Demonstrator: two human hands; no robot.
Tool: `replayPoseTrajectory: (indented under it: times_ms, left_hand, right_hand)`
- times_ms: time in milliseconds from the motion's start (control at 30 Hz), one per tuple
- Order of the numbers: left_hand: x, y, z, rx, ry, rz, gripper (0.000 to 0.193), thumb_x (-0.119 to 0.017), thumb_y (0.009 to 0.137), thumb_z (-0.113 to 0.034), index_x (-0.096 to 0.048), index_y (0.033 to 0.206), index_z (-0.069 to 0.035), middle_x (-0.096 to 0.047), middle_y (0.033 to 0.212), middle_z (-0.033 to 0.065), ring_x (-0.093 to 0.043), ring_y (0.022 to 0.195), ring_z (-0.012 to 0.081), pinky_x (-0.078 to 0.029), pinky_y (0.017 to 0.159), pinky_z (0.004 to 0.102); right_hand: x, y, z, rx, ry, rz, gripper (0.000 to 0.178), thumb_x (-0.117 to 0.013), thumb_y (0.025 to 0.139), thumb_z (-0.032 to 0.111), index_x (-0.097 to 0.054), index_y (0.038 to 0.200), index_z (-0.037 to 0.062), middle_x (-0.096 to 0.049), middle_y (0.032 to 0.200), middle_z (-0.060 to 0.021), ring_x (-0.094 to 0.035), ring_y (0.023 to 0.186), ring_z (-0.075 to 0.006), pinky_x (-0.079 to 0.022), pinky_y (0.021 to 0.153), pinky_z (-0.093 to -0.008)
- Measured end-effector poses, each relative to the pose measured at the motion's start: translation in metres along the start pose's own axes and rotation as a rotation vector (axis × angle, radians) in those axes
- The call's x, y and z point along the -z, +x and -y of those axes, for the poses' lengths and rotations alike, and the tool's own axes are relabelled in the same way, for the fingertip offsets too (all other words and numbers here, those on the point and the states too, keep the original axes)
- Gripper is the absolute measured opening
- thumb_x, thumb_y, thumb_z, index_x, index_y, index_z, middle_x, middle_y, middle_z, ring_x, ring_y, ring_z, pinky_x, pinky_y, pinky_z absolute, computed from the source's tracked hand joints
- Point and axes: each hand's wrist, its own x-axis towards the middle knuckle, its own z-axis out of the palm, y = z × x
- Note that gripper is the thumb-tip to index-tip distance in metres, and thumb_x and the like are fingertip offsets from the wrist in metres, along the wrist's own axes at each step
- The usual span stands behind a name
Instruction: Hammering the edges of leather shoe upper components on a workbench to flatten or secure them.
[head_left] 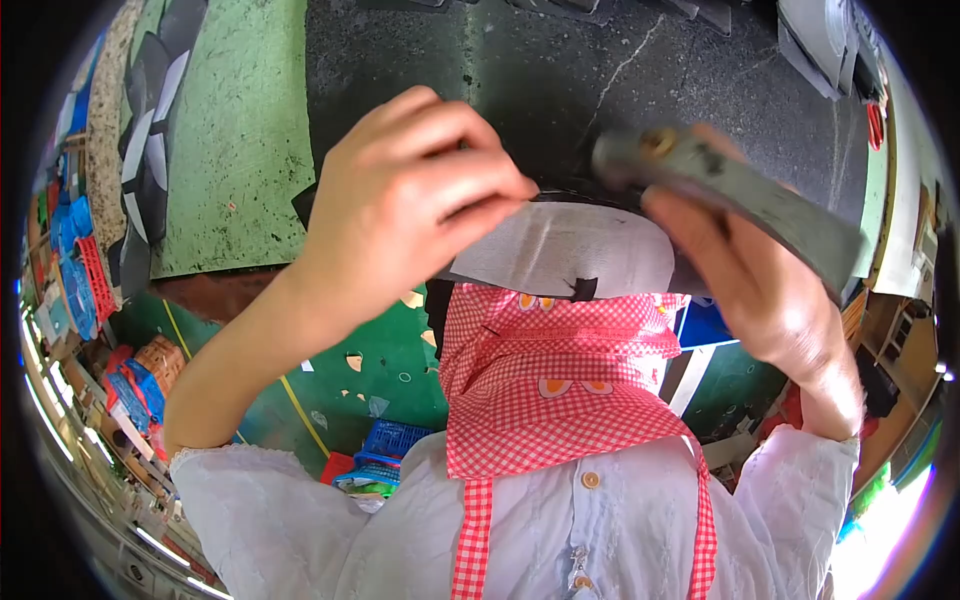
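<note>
My left hand (385,195) is held over the table's near edge with its fingers bent and the fingertips drawn together. They are close to the upper edge of a light grey curved piece of sheet material (560,245); whether they pinch that edge or something tiny is hidden. The piece lies at the table's front edge, with a small black patch on its lower rim. To its right, my right hand (755,265) is closed round a hammer whose grey metal head (755,195) is blurred by motion. The head has a round brown spot on top. My hand hides the handle.
A dark, scratched work surface (540,75) covers the table's middle, beside a pale green part (240,140). Dark and grey cut pieces (150,150) lie at the left, and a stack of grey sheets (825,40) at the far right. Below, a blue basket (395,440) stands on the scrap-strewn green floor.
</note>
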Motion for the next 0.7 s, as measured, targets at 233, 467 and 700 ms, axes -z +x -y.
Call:
replayPoseTrajectory:
  times_ms: [233,467,700]
  left_hand:
    - [0.01,-0.003,0.006,-0.095,0.057,0.014,0.023,-0.084,0.064,-0.01,-0.076,0.086,-0.012,-0.063,0.088,0.0018,-0.06,0.083,0.0233,-0.049,0.07,0.0364]
    - [0.029,-0.01,0.026,-0.1,-0.024,0.034,0.025,-0.084,0.065,-0.011,-0.079,0.09,-0.011,-0.062,0.089,0.0033,-0.059,0.086,0.0234,-0.049,0.071,0.0358]
    - [0.037,-0.01,0.027,-0.064,-0.012,0.15,0.021,-0.083,0.071,-0.005,-0.079,0.092,-0.009,-0.063,0.086,0.0047,-0.064,0.079,0.022,-0.051,0.067,0.0335]
  right_hand:
    - [-0.005,0.007,0.004,0.033,0.048,0.118,0.025,-0.065,0.098,0.007,-0.063,0.12,-0.0045,-0.067,0.083,-0.0172,-0.067,0.066,-0.0265,-0.052,0.064,-0.035]
    - [-0.024,0.013,0.023,0.022,-0.034,0.232,0.02,-0.067,0.097,0.009,-0.058,0.111,-0.002,-0.063,0.079,-0.0145,-0.066,0.063,-0.0275,-0.049,0.058,-0.0367]
    - [-0.031,0.018,0.017,0.014,0.188,0.144,0.024,-0.066,0.098,0.008,-0.061,0.12,0.0009,-0.058,0.073,-0.0106,-0.058,0.058,-0.0158,-0.046,0.053,-0.0333]
